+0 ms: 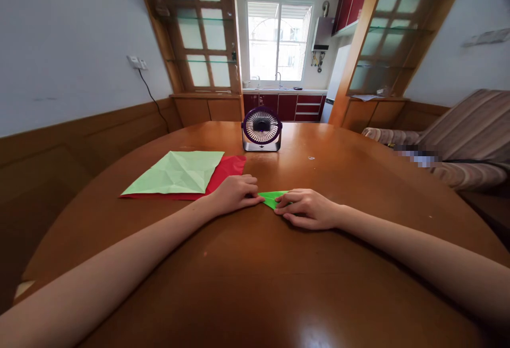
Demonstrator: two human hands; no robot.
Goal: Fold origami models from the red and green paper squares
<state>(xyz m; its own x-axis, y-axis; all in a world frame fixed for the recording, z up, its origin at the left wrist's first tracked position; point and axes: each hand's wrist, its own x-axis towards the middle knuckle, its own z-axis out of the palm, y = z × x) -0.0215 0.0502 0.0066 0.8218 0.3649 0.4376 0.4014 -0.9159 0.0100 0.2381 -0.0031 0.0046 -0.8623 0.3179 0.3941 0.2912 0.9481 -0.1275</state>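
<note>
You are at a round wooden bench that fills most of the view, its glossy top brown. On its far-left part lies a pale green creased paper sheet, spread flat over a red paper sheet whose edge shows at the right and along the near side. At the far middle of the bench stands a small purple desk fan, upright, facing you, well apart from your hands. Both your forearms reach in from the near edge and meet at the middle. Your left hand lies palm down, fingers pressed on the left end of a small folded bright green paper. Your right hand presses fingertips on its right end. Neither hand is clenched; both pin the paper flat against the bench, just near of the red sheet.
</note>
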